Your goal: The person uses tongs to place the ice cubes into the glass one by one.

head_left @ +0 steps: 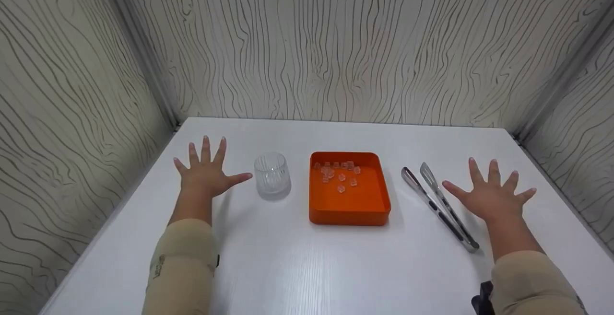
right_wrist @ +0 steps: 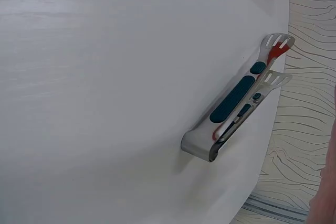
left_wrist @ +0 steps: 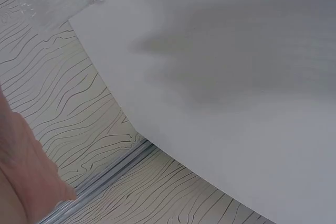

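Fingers of the left hand point(head_left: 204, 176) and right hand point(head_left: 496, 197) are spread wide, nothing gripped; handling seems unstarted. Glass point(head_left: 272, 175) is seen centre-left, cubes point(head_left: 330, 173) in the tray point(head_left: 360, 203) centrally, tongs point(head_left: 442, 215) centre-right; a reach is probably called for.

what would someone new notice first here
The bright orange tray, near the middle of the white table with small clear cubes inside, likely draws the eye first. Then come the spread left hand near the ribbed glass and the spread right hand near the metal tongs.
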A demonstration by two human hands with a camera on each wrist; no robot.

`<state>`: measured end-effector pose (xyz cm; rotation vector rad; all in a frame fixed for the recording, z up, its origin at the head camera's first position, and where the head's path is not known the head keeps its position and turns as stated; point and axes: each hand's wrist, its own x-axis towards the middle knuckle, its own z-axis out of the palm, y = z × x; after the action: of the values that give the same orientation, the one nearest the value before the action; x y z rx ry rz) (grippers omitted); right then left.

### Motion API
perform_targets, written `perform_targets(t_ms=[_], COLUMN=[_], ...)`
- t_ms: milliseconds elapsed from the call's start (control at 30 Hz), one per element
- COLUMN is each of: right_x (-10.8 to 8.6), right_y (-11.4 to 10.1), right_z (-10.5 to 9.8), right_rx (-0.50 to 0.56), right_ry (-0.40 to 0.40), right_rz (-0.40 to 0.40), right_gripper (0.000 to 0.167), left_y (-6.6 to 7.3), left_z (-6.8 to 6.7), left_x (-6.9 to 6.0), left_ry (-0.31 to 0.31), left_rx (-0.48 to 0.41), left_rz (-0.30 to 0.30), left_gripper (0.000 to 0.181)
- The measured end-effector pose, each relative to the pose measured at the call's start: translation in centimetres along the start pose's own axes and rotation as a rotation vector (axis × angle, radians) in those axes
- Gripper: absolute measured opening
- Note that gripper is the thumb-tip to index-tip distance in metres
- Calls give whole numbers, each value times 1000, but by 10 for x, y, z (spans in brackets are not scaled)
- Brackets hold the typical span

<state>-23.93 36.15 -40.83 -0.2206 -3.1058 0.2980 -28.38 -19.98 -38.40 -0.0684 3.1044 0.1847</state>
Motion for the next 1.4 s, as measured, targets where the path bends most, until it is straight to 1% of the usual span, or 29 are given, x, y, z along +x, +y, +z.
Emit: perform_targets(t_ms=[167, 333, 467, 567, 700, 833, 933, 1067, 1167, 1233, 1300, 1400], right_x=[-1, -5, -7, -9, -10, -13, -15, -19, -22, -24, -26, -27], right_y=[4, 7, 7, 7, 8, 10, 11, 15, 18, 20, 22, 25], right_z=[7, 14, 21, 24, 30, 38, 44, 51, 55, 57, 58, 61], right_rx=[-1, 34, 56, 73, 87, 101, 114, 117, 121, 126, 129, 132], right_ry=[15, 6, -16, -52, -89, -100, -125, -157, -158, -156, -159, -167], right_rz=[11, 19, 32, 38, 36, 41, 54, 59, 49, 42, 36, 28], right_gripper=[97, 99, 101, 102, 101, 102, 103, 102, 100, 100, 101, 101], left_y=[2, 7, 12, 15, 20, 25, 29, 35, 39, 42, 45, 48], left_z=[4, 9, 13, 17, 25, 32, 38, 46, 50, 53, 54, 56], left_x=[1, 1, 1, 2, 2, 2, 2, 5, 8, 11, 13, 16], left_ry=[0, -7, -13, -18, -32, -44, -52, -46, -34, -37, -43, -58], left_rx=[-27, -64, -104, -137, -196, -297, -390, -504, -598, -661, -700, -715], left_rz=[4, 10, 22, 31, 22, -4, -22, -37, -48, -55, -65, -70], left_gripper=[112, 110, 111, 114, 118, 117, 114, 113, 112, 111, 110, 110])
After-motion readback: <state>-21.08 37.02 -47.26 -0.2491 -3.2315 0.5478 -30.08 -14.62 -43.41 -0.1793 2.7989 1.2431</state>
